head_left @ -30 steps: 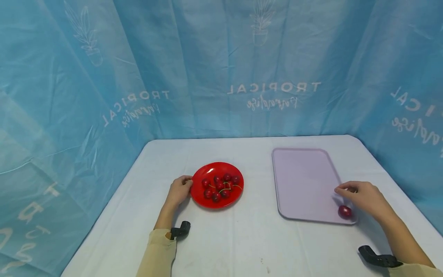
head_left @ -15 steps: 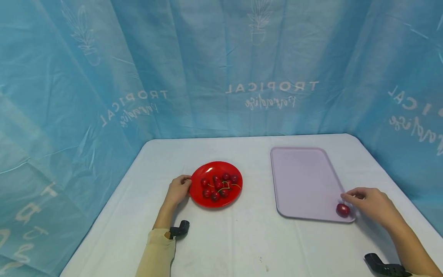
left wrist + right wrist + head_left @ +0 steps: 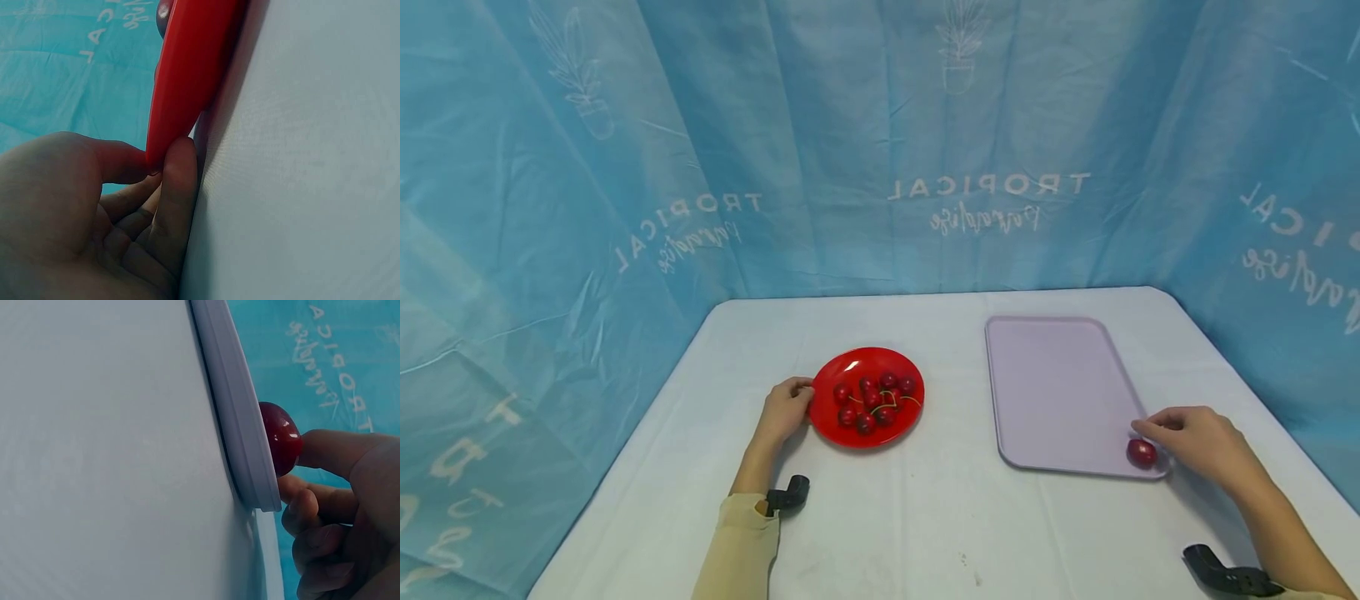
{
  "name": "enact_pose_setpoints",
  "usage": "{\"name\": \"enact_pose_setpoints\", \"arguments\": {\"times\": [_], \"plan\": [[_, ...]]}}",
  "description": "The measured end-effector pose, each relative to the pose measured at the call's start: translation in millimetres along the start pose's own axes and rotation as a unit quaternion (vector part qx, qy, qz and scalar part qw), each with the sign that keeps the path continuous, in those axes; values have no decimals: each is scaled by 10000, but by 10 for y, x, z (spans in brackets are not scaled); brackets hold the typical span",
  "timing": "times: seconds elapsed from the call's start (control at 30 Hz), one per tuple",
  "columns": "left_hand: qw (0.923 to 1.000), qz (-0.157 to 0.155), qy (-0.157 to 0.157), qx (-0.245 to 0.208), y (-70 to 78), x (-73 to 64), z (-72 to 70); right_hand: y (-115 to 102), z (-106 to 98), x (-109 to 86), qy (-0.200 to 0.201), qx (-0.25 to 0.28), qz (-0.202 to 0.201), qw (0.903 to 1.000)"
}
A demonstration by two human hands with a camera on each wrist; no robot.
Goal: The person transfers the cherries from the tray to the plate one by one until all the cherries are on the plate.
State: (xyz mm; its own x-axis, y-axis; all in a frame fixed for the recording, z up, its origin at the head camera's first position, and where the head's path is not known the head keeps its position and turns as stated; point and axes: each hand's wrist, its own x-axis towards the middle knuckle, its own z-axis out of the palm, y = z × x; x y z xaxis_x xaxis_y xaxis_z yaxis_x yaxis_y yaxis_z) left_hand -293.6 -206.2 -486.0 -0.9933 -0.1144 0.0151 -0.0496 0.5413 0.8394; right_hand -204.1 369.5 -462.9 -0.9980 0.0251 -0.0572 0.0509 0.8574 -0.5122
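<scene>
My left hand (image 3: 787, 408) holds the red plate (image 3: 823, 417) by its left edge, thumb on top and fingers underneath, as the left wrist view shows. Several cherries (image 3: 866, 423), some with green stems, lie on the plate. At the near right corner of the lilac tray (image 3: 1060, 383) lies a dark red, shiny, cherry-like fruit (image 3: 282, 439), larger than the cherries. My right hand (image 3: 1202, 437) reaches over this corner with curled fingers. In the right wrist view its thumb tip is right at the fruit and another fingertip is close below; I cannot tell whether they grip it.
A white cloth covers the table (image 3: 940, 500). Blue curtains (image 3: 850, 150) with white print hang behind it and at both sides. Each wrist carries a black camera mount, the left one (image 3: 788, 494) low beside the plate. White cloth lies between plate and tray.
My right hand has come down and nearer to the fruit at the tray corner, its fingertips now right beside it. The left hand keeps its hold on the plate.
</scene>
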Motion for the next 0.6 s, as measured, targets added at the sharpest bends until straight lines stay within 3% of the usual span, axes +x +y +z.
{"name": "enact_pose_setpoints", "arguments": {"times": [0.4, 0.6], "plan": [[10000, 22, -20, -46, 0, 4, -7, -47, -19, -2, -233, 97, 288, 9993], [9999, 12, -25, -104, -1, 0, 5, -59, -3, 27, -119, 94, 135, 9998]]}}
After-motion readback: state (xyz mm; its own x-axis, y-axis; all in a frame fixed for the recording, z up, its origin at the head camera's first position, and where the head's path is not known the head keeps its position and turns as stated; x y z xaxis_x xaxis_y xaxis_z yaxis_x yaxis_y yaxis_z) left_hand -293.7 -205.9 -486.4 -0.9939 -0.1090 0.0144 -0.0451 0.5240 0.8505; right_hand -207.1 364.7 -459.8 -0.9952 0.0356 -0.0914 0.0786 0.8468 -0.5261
